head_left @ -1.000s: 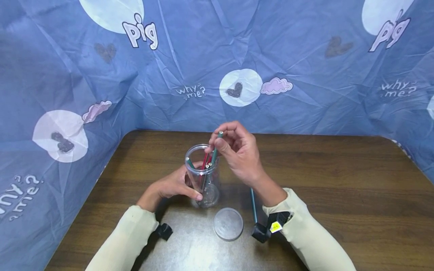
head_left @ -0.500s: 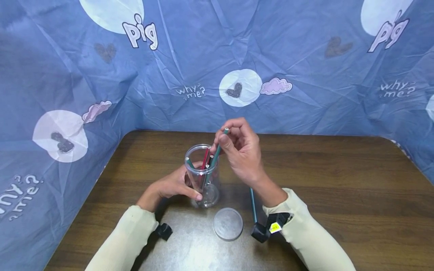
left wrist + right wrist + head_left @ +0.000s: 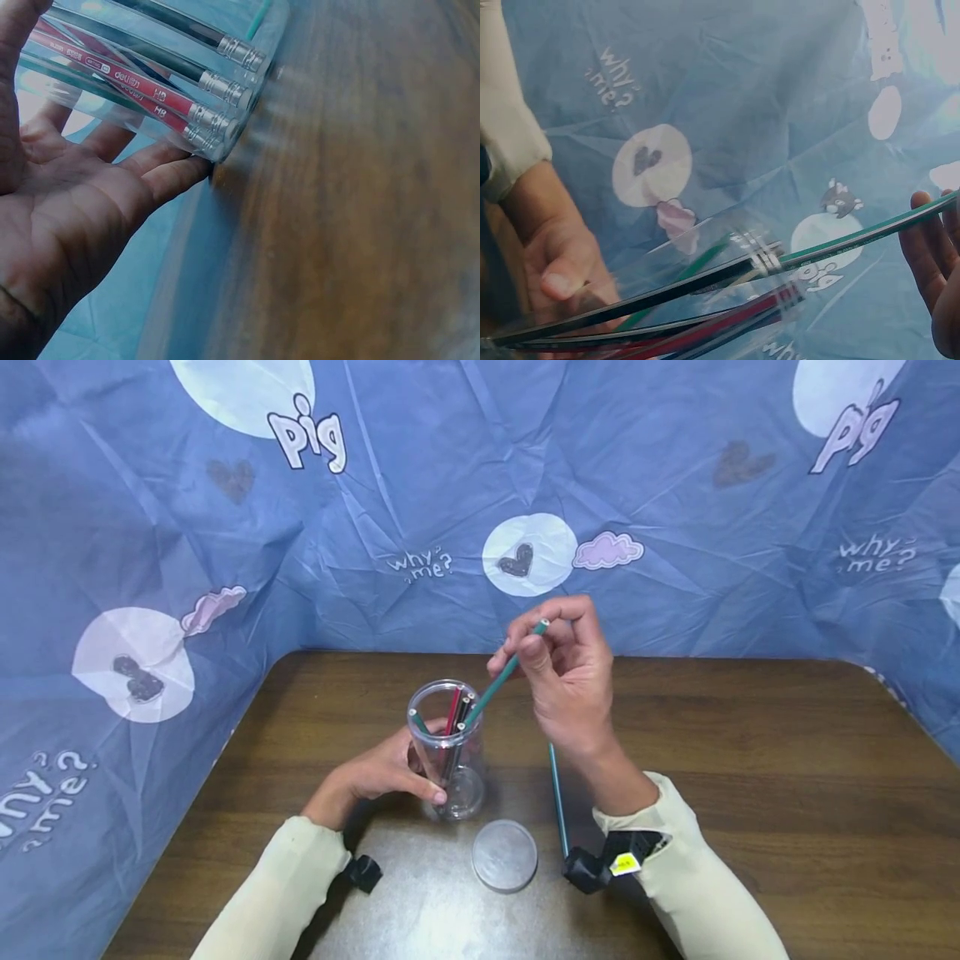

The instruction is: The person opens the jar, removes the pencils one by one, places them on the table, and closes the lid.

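Observation:
A clear plastic jar (image 3: 467,789) stands upright on the table, and my left hand (image 3: 382,770) grips its side. Inside are red pencils (image 3: 124,75), black pencils (image 3: 142,41) and a green one leaning at the left of the rim. In the left wrist view their eraser ends point down to the jar's bottom. My right hand (image 3: 576,689) pinches a green pencil (image 3: 498,690) near its upper end. That pencil slants down to the left, its lower part overlapping the jar's mouth in the head view.
A round grey lid (image 3: 505,857) lies in front of the jar. To its right a blue-green pencil (image 3: 558,802) lies on the wooden table (image 3: 765,793), partly beneath the right wrist. A blue printed cloth (image 3: 420,468) hangs behind and at the sides.
My right hand has moved up and to the right, drawing the green pencil further out of the jar and tilting it more. The left hand and jar have stayed in place.

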`<state>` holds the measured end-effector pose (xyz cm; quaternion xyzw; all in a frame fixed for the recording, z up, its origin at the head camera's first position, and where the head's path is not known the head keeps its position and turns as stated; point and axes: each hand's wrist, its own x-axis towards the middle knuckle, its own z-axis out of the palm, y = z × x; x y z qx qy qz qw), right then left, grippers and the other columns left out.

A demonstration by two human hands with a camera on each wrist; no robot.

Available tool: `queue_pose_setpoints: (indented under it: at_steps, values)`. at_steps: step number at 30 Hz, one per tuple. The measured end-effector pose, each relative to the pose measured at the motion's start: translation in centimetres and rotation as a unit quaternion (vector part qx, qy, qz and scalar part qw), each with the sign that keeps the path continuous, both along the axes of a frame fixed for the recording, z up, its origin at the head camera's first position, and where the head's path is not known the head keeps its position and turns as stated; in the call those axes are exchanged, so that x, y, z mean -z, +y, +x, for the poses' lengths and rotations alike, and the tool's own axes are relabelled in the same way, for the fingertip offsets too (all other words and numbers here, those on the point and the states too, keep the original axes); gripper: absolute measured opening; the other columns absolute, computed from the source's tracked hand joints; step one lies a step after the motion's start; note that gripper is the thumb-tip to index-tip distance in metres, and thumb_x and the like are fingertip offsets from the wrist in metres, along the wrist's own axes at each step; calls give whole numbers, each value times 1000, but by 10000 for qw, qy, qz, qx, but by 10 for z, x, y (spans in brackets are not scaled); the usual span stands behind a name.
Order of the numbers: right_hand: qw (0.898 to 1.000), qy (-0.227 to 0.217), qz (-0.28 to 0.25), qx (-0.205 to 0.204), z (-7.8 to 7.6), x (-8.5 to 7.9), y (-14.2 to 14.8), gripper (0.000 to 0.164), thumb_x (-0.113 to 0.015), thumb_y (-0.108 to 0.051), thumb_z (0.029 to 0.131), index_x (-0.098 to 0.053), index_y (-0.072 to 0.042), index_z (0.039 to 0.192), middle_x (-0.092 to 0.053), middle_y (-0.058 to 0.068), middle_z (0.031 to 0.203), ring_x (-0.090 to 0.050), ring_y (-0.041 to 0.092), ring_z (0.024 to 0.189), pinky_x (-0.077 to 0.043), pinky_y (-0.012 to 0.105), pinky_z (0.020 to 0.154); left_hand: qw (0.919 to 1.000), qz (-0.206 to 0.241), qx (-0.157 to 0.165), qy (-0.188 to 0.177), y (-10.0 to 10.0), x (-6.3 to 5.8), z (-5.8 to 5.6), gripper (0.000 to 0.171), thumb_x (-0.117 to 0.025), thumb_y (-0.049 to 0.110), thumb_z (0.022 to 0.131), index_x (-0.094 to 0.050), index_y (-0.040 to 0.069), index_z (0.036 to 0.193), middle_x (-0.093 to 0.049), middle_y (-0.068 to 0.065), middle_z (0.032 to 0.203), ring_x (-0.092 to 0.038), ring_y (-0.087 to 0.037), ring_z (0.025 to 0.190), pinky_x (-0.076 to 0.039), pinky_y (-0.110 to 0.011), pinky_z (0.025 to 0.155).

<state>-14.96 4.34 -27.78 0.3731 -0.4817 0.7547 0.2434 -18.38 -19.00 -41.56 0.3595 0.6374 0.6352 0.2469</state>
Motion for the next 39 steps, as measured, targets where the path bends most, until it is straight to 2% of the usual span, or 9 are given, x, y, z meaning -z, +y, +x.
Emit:
queue_pose_setpoints:
  at_steps: [3, 8, 13, 17, 26, 33, 39]
  values:
    - [9997, 156, -157, 35, 1, -5, 5, 43, -65, -34, 91, -44, 3, 99, -60, 6, 82, -67, 19, 67, -59, 35, 60, 10000, -26, -47, 19, 0, 0, 0, 84, -86, 4, 72, -41, -5, 143, -54, -30, 136, -50, -51, 122, -46, -43, 104]
    - [9975, 351, -590, 140, 5, -18, 17, 39, -65, -30, 91, -45, 3, 99, -56, 11, 78, -66, 23, 62, -58, 36, 60, 10000, 0, -12, 2, 1, 0, 0, 87, -85, 3, 71, -40, -3, 146, -51, -33, 137, -50, -47, 125, -44, -42, 106]
    - [9935, 322, -1066, 257, 10, -29, 28, 43, -69, -30, 88, -43, 3, 98, -53, 15, 75, -64, 26, 57, -58, 36, 54, 10000, -6, -12, -8, 0, -1, 0, 89, -86, 5, 71, -38, -3, 146, -53, -31, 137, -52, -42, 125, -44, -41, 107]
    - [9918, 174, -1227, 304, 10, -33, 34, 45, -71, -30, 88, -43, 3, 99, -50, 16, 74, -62, 27, 55, -57, 36, 51, 10000, -41, -52, -30, -1, -1, 1, 89, -87, 7, 72, -38, -4, 145, -55, -28, 136, -55, -37, 124, -44, -40, 106]
    - [9928, -216, -1140, 298, 6, -29, 40, 41, -70, -29, 88, -45, 0, 103, -51, 16, 74, -60, 24, 55, -56, 34, 49, 10000, -65, -42, -61, -1, 0, 1, 90, -88, 8, 72, -38, -4, 145, -49, -36, 137, -49, -50, 125, -45, -40, 105]
    - [9952, -437, -790, 369, -1, -21, 39, 35, -66, -28, 90, -49, -1, 104, -53, 12, 73, -59, 19, 56, -55, 31, 50, 9998, 85, 96, -145, -1, 1, 0, 88, -85, 4, 73, -36, -7, 145, -45, -40, 138, -45, -50, 129, -42, -40, 109]
    - [9909, -1109, -641, 423, -10, -7, 41, 26, -63, -29, 91, -54, -9, 104, -53, 9, 74, -57, 16, 55, -53, 27, 49, 10000, 3, 20, -87, -1, 2, 0, 85, -85, 3, 72, -39, -7, 143, -47, -38, 137, -47, -51, 126, -44, -40, 106]
